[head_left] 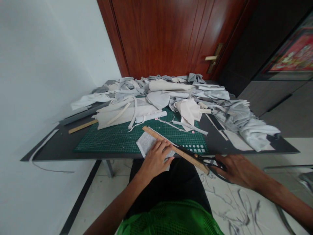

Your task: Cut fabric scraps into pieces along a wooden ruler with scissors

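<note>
My left hand (158, 156) presses a wooden ruler (189, 157) down on a small piece of grey-white fabric (146, 143), its fingers lying across the ruler. The fabric rests at the front edge of the green cutting mat (107, 141), and part of it hangs past the table edge. My right hand (237, 168) is closed around the handles of black scissors (221, 167). Their blades lie along the ruler's far side, close to the fabric. How far the blades are apart is hard to make out. The ruler's near end sticks out beyond the table.
Heaps of fabric scraps (168, 85) line the back of the dark table (57, 148), with more fabric (254, 130) on the right. A second wooden strip (83, 126) lies left. Narrow offcuts (182, 124) lie on the mat. Cut strips litter the floor (234, 212). A door (158, 39) stands behind.
</note>
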{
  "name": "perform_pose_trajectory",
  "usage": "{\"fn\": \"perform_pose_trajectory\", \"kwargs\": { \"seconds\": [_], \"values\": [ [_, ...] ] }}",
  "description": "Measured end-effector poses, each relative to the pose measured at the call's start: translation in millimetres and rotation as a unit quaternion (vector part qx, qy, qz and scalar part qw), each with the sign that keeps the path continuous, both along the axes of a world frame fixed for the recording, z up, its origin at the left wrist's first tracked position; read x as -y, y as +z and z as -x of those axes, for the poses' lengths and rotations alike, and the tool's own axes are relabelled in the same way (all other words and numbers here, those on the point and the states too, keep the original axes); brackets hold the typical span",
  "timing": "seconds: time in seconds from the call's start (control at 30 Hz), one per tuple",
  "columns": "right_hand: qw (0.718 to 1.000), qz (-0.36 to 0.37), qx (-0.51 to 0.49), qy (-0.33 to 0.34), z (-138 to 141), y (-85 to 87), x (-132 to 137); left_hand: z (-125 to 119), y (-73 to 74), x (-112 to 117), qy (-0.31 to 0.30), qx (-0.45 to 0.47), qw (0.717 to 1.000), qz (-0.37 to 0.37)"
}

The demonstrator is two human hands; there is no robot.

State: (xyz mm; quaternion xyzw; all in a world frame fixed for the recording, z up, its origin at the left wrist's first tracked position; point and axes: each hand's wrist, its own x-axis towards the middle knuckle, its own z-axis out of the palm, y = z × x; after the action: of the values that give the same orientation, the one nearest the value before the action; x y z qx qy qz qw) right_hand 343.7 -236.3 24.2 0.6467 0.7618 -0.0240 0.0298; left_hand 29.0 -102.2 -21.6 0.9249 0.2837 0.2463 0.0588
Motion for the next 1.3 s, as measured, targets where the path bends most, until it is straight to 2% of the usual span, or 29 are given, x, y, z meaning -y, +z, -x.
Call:
{"fn": "perform_pose_trajectory", "kwargs": {
  "seconds": [0.37,0.73,1.03,1.3],
  "values": [
    [0.998,-0.049,-0.026,0.021,-8,-12.2,-1,1,0.3,0,-0.001,0.002,1.000,0.010],
    [0.999,-0.024,-0.017,0.034,-5,-6.4,-6,0,-0.9,0,0.004,0.002,1.000,0.011],
    [1.000,0.005,-0.021,-0.021,6,8.8,-12,2,-4.1,-1,0.004,0.002,1.000,0.001],
    [0.999,0.026,-0.001,-0.031,11,13.8,-12,2,-2.0,-2,0.005,0.002,1.000,0.000]
  ]
}}
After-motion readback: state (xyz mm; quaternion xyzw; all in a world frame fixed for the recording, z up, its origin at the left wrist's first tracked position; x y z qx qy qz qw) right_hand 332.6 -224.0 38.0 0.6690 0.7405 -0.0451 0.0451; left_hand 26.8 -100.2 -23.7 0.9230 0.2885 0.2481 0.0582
